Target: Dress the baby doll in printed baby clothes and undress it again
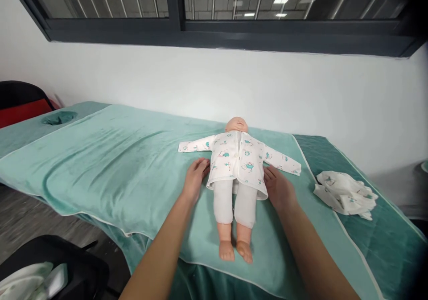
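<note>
A baby doll (238,166) lies on its back on a light green towel (127,170), head toward the wall. It wears a white printed jacket and white trousers, and its feet are bare. My left hand (195,177) rests flat on the towel beside the doll's waist, fingers stretched out toward the jacket's hem. My right hand (278,186) lies flat on the other side, fingertips touching the jacket's lower edge. Neither hand holds anything.
The towel covers a dark teal massage bed (374,242) set against a white wall. A crumpled white printed garment (344,193) lies at the right. A red and black chair (20,106) stands at far left; a dark bag (60,269) sits bottom left.
</note>
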The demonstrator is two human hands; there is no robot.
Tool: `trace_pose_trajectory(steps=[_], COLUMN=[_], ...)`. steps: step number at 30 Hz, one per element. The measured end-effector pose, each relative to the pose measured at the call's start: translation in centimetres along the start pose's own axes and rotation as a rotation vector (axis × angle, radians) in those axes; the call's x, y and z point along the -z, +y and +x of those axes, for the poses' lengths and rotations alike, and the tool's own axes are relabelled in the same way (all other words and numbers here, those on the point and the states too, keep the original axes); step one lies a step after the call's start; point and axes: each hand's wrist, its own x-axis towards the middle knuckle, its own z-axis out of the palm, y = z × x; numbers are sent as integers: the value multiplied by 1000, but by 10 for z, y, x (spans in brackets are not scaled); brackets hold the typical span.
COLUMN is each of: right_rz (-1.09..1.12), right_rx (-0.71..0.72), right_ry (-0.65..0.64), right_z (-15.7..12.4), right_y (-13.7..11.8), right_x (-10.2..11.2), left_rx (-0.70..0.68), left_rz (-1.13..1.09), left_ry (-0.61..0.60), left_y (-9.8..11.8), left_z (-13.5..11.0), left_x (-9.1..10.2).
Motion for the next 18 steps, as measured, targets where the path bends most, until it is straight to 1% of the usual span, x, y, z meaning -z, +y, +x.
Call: trace_pose_trajectory(steps=[1, 3, 5, 7, 10, 13, 15, 18], right_rz=[93, 186, 211, 222, 226, 178, 111, -2], right_rx=[-96, -210, -254, -263, -224, -140, -90, 5], right_ry=[-35, -112, -171, -191, -163, -124, -144, -235], right_z=[8, 19, 25, 29, 38, 46, 49, 50], right_y=[-1, -4, -6, -6, -2, 1, 1, -3], right_x=[-3, -11, -22, -30, -32, -26, -23, -20], left_rx=[76, 203, 293, 328, 297, 277, 293, 333], left_rz=[-82, -180, -238, -276, -319, -336, -335, -360], left_ry=[-71, -191, -234, -225, -213, -209, -213, -249], left_y=[2, 3, 2, 0, -3, -4, -5, -6], left_z=[9, 26, 41, 54, 69, 80, 84, 90], left_x=[-5, -14, -24, -32, -42, -47, -48, -47])
